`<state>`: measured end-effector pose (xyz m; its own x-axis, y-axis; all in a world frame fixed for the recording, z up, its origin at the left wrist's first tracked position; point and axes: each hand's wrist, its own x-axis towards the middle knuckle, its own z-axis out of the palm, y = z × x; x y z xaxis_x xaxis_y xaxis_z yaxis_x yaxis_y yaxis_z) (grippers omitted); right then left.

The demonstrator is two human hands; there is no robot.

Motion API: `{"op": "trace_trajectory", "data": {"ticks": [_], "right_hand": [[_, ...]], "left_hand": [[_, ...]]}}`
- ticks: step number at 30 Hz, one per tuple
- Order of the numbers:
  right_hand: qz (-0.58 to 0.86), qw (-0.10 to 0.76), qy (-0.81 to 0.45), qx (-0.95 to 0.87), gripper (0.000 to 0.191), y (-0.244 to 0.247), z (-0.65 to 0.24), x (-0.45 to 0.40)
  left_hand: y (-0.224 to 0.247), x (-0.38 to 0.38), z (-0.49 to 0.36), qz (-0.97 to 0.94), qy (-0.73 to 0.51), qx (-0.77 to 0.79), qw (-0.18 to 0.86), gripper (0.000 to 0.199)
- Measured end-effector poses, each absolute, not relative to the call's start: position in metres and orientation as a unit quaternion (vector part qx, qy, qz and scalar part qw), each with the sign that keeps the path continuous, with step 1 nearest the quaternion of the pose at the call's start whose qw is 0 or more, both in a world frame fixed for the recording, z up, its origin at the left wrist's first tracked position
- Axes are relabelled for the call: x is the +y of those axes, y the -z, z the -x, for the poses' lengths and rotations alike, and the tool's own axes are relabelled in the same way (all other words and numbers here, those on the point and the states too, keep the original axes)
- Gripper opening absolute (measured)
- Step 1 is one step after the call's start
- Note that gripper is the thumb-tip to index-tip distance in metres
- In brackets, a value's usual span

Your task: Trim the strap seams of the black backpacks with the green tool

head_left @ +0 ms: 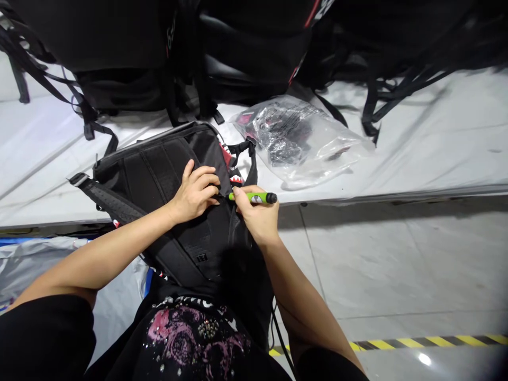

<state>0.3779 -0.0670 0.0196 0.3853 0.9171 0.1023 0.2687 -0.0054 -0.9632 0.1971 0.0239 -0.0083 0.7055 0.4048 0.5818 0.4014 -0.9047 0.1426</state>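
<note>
At frame center, your right hand [257, 214] grips the green marker [254, 198]; your left hand [196, 191] presses the black backpack [159, 174]

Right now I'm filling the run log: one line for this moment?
left hand: on black backpack | right hand: holding green pen-like tool, pointing toward left hand | nearby: clear plastic bag

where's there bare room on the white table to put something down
The white table is bare right of the clear plastic bag, before the dangling straps. A smaller patch lies left of the backpack. It's crowded mid-table, where the left hand and right hand work, and along the back, under big black bags.
</note>
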Motion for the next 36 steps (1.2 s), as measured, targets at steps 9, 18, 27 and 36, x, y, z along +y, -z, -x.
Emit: {"op": "trace_trajectory", "data": {"ticks": [9, 18, 27, 36], "right_hand": [[0.666, 0.502, -0.291, -0.469, 0.032, -0.014, -0.378, -0.063], [0.655, 0.522, -0.289, -0.463, 0.028, -0.012, -0.377, -0.064], [0.654, 0.526, -0.294, -0.458, 0.027, -0.009, -0.376, -0.066], [0.657, 0.503, -0.282, -0.486, 0.027, -0.009, -0.379, -0.067]], "left_hand": [[0.012, 0.024, -0.199, -0.927, -0.295, 0.229, 0.006, 0.017], [0.015, 0.026, -0.2, -0.925, -0.312, 0.216, 0.001, 0.015], [0.015, 0.028, -0.201, -0.923, -0.325, 0.205, -0.024, 0.016], [0.013, 0.026, -0.202, -0.93, -0.299, 0.212, -0.033, 0.018]]}}
